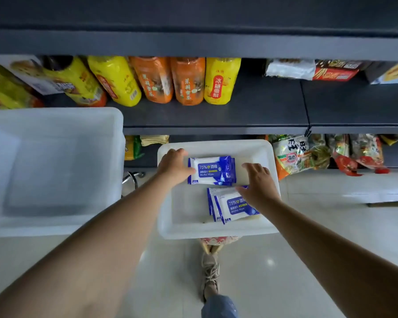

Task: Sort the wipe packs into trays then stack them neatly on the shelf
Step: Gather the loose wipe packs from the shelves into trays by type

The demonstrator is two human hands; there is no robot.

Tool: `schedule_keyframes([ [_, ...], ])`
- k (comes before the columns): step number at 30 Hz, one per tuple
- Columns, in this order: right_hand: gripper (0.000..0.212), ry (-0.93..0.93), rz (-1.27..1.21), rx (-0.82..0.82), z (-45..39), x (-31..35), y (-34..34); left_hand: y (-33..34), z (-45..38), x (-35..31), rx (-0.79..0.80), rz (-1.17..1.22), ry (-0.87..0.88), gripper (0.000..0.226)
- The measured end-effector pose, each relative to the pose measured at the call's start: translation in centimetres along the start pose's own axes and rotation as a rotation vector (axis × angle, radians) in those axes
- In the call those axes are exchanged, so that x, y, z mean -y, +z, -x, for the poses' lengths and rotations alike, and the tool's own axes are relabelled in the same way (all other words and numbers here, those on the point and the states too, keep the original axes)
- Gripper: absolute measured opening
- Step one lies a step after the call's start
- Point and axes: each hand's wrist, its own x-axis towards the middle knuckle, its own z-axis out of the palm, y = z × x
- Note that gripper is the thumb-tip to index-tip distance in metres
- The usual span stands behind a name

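- Looking down from our head camera, we see both bare arms reaching into a white tray [218,230] that sits low in front of dark shelves [216,115].
- Our left hand [174,167] rests at the left end of the far stack of wipe packs [213,171], thumb laid on the top pack; its fingers are hidden behind the hand, so we cannot tell whether they grip or only steady the stack.
- Our right hand [257,183] is spread wide, fingers straight, palm over the right end of the near stack [233,206], holding nothing.
- The near stack is fanned and skewed, its edges stepped apart; the far stack lies squarer, toward the tray's back wall.
- A larger white bin [55,171] stands to the left, apart from the tray; we see nothing inside it.
- Yellow and orange bottles [189,80] line the upper shelf, and snack bags [294,154] crowd the lower shelf just right of the tray.
- Risk, as we judge it: the packs look slick, so a push from one end could slide the top ones off and fan the stacks further.
- Lifting the tray with loose, uneven stacks could shift them to one side and tip it.
- The snack bags and bottles leave limited shelf room; a tray pushed in could knock them.
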Motion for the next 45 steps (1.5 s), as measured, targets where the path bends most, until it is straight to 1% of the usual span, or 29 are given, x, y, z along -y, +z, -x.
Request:
schedule_keyframes([
  [2, 0.062, -0.071, 0.069, -0.025, 1.6, 2.3, -1.9, -2.7, 2.2, 0.4, -0.041, -0.166, 0.096, 0.055],
  [4, 0.065, -0.133, 0.156, -0.044, 3.6, 5.1, -3.8, -5.6, 4.9, 1.0, -0.072, -0.262, 0.153, 0.057],
  [7, 0.067, -0.205, 0.255, -0.096, 7.4, 10.0, -6.5, -10.7, 9.5, 2.4, -0.142, -0.36, 0.211, 0.054],
  [11, 0.071, -0.299, 0.351, -0.185, 13.5, 18.4, -9.0, -18.7, 17.0, 5.6, -0.24, -0.445, 0.242, 0.057],
  [15, 0.076, -0.397, 0.356, -0.317, 20.8, 28.6, -11.5, -26.8, 25.3, 10.6, -0.361, -0.441, 0.229, 0.056],
  [20, 0.072, -0.517, 0.299, -0.479, 28.6, 41.3, -15.5, -37.3, 34.4, 16.0, -0.499, -0.462, 0.234, 0.053],
  [25, 0.077, -0.61, 0.312, -0.589, 33.1, 52.4, -19.7, -48.4, 41.0, 19.3, -0.643, -0.419, 0.222, 0.058],
  [27, 0.074, -0.645, 0.281, -0.623, 33.9, 56.3, -20.9, -52.3, 42.8, 20.6, -0.688, -0.405, 0.213, 0.056],
  [29, 0.071, -0.673, 0.253, -0.643, 34.2, 60.0, -21.7, -56.0, 43.8, 22.2, -0.732, -0.4, 0.194, 0.054],
  [32, 0.069, -0.726, 0.223, -0.659, 33.2, 65.5, -22.2, -61.2, 44.1, 25.2, -0.786, -0.387, 0.164, 0.056],
  [37, 0.069, -0.789, 0.241, -0.667, 28.6, 74.6, -22.3, -70.0, 41.3, 30.7, -0.832, -0.351, 0.089, 0.058],
  [40, 0.068, -0.818, 0.223, -0.66, 24.9, 80.3, -22.8, -75.0, 38.4, 33.7, -0.829, -0.321, 0.051, 0.059],
  [42, 0.068, -0.834, 0.232, -0.635, 22.4, 84.1, -23.1, -78.1, 36.5, 35.6, -0.802, -0.334, 0.014, 0.059],
  [45, 0.07, -0.846, 0.24, -0.615, 19.1, 89.6, -23.6, -83.1, 33.8, 38.2, -0.802, -0.344, -0.03, 0.059],
])
